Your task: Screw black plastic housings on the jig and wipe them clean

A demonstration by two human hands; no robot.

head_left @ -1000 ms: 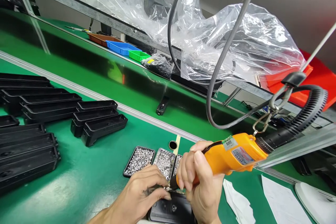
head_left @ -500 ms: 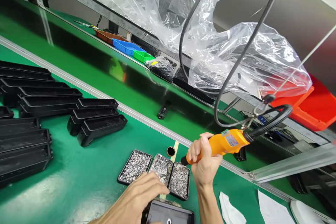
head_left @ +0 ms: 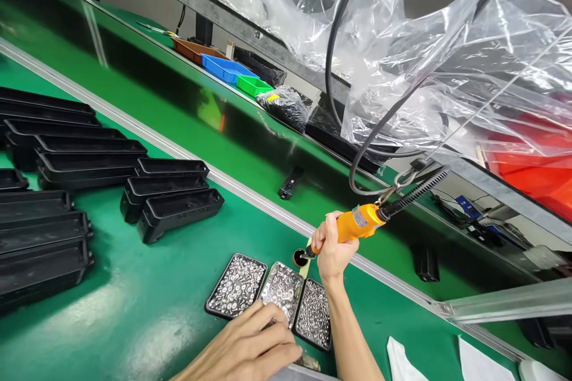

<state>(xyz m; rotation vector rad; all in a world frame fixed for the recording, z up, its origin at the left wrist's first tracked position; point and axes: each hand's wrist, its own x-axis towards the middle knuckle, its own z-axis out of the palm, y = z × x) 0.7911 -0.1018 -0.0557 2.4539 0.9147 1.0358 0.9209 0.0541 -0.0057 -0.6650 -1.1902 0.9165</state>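
My right hand [head_left: 333, 253] is closed round an orange electric screwdriver [head_left: 357, 223], held at a slant. Its tip reaches into or just over a small round dark cup [head_left: 298, 258]. My left hand [head_left: 252, 342] lies palm down at the bottom, fingers loosely bent and partly apart, the fingertips out of sight. Beside it are three shallow trays of small metal parts: a left tray [head_left: 236, 284], a middle tray [head_left: 282, 289] with washers and a right tray [head_left: 313, 314]. Under the left hand, a dark housing's edge [head_left: 297, 374] barely shows.
Several black housings [head_left: 181, 211] stand in rows on the green bench at left. A metal rail [head_left: 254, 205] crosses the bench. A cable [head_left: 379, 122] and clear plastic sheeting [head_left: 402, 71] hang overhead. A white cloth [head_left: 402, 360] and paper [head_left: 482, 363] lie at right.
The screwdriver's tip has moved from the right tray up and left to the round cup. The view has shifted, and the housing has mostly left the bottom of the picture.
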